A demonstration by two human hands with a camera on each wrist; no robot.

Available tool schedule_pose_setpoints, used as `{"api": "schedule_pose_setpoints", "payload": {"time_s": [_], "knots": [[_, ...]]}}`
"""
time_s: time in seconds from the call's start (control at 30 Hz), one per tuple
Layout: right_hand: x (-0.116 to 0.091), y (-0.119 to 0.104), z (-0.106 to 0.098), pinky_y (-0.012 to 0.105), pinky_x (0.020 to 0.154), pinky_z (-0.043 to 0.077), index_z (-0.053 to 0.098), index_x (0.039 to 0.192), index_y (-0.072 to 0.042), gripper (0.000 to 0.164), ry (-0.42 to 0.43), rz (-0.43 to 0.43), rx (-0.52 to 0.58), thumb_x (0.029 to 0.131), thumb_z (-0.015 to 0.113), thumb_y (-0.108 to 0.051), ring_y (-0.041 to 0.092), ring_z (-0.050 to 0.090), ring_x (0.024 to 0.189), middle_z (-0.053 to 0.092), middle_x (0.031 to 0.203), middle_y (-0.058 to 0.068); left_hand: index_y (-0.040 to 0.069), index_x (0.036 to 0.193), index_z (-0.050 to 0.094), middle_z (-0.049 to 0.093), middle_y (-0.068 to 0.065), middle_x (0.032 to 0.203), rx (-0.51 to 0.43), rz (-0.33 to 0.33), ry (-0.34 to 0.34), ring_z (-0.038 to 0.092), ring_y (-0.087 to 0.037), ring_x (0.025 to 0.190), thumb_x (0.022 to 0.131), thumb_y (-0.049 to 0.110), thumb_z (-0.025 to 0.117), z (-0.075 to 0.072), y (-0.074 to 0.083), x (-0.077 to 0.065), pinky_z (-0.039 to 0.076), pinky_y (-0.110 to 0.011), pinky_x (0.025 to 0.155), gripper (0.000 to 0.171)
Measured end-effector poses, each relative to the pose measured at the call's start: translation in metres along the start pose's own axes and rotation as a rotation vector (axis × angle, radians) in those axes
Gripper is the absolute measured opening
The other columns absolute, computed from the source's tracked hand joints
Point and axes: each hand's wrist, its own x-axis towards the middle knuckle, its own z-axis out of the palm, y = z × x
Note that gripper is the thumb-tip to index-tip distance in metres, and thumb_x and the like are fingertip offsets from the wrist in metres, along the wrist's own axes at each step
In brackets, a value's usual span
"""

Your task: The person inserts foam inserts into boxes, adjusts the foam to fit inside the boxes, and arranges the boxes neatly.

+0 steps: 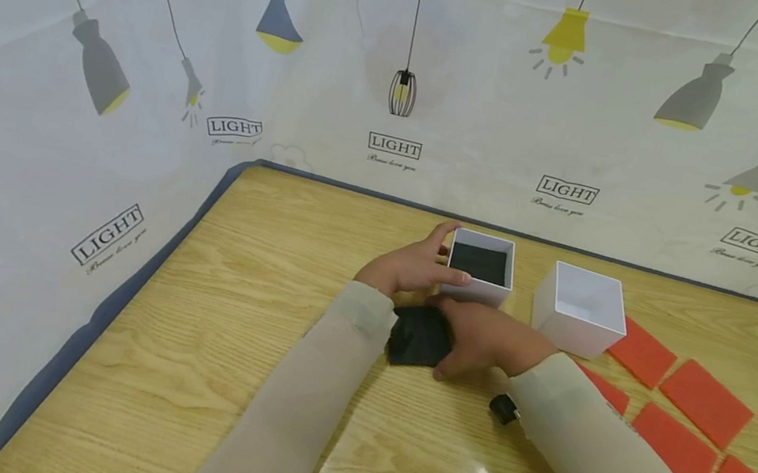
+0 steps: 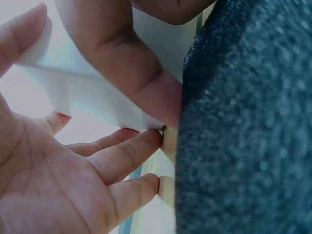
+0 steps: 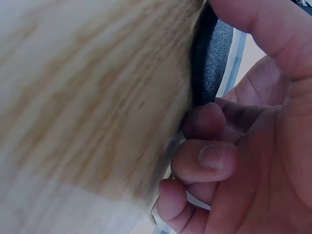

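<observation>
1. Head view: your L hand (image 1: pixel 411 266) steadies the left-hand white box (image 1: pixel 477 291), thumb across its near side, index up by the far L corner. Fingers spread approx. the box's width, light contact. Dark pad (image 1: pixel 479 263) lies inside it.
2. Head, cont.: your R hand (image 1: pixel 489 339) is on the loose black pad (image 1: pixel 424 341), which sits on/just over the table (image 1: pixel 223 344), near side of that box. Can't tell if it's lifted. Step looks like picking it up; pinch opp. edges, keep it level so it doesn't fold.
3. Head, R side: second white box (image 1: pixel 575 323), red pads (image 1: pixel 707 400), small black plug-like item (image 1: pixel 503 409) by your R sleeve. Keep that forearm high, else you may drag the plug.
4. L wrist view: L fingers nearly straight, tips at the box wall; pad's textured face fills the R side, a R-hand finger at its edge. Hold the box w/ light, even pressure; thin-looking walls could flex or slide.
5. R wrist view: R thumb & index part-closed on the pad's edges, other fingers curled below. Pad looks soft; don't squeeze hard, it'd prob. bow. Tuck those spare fingers so they don't knock the box.
</observation>
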Motion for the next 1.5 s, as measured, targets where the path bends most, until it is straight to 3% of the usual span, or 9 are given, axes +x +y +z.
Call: {"api": "schedule_pose_setpoints", "payload": {"time_s": [0.3,0.6,0.8,1.03,1.5], "knots": [[-0.002,0.001,0.003,0.049,0.106,0.05,0.051,0.145,-0.004,0.09,0.027,0.001,-0.027,0.072,0.095,-0.031,0.022,0.064,0.112,0.067,0.13,0.01,0.034,0.167,0.01,0.038,-0.019,0.164,0.007,0.004,-0.003,0.037,-0.033,0.154,0.096,0.028,0.078,0.0,0.001,-0.001,0.035,-0.053,0.122,0.099],[-0.008,-0.003,0.01,0.048,0.1,0.053,0.052,0.141,-0.005,0.086,0.113,0.025,-0.137,0.071,0.092,-0.034,0.022,0.064,0.102,0.068,0.122,0.008,0.035,0.167,0.01,0.039,-0.018,0.164,0.028,-0.002,0.008,0.037,-0.033,0.154,0.096,0.031,0.078,-0.001,0.003,-0.003,0.034,-0.052,0.123,0.099],[-0.009,-0.004,0.014,0.05,0.105,0.05,0.042,0.144,0.001,0.091,0.137,0.017,-0.029,0.072,0.092,-0.024,0.027,0.061,0.11,0.061,0.129,0.016,0.031,0.168,0.008,0.037,-0.019,0.165,0.027,0.006,0.01,0.036,-0.034,0.155,0.096,0.03,0.078,-0.002,0.003,-0.003,0.033,-0.054,0.123,0.101],[-0.012,-0.005,0.018,0.052,0.113,0.045,0.028,0.154,0.002,0.108,0.08,0.021,0.063,0.073,0.094,-0.025,0.031,0.059,0.124,0.054,0.144,0.024,0.033,0.168,0.006,0.034,-0.019,0.167,0.026,0.003,-0.003,0.034,-0.034,0.156,0.096,0.03,0.078,-0.002,0.002,-0.002,0.034,-0.054,0.123,0.102],[-0.022,0.002,0.017,0.049,0.102,0.049,0.033,0.149,0.004,0.105,0.121,-0.011,0.145,0.071,0.095,-0.027,0.028,0.061,0.111,0.058,0.133,0.022,0.031,0.169,0.006,0.034,-0.019,0.167,0.05,0.001,0.005,0.035,-0.034,0.156,0.096,0.033,0.078,-0.001,0.001,-0.001,0.034,-0.054,0.123,0.103]]}}
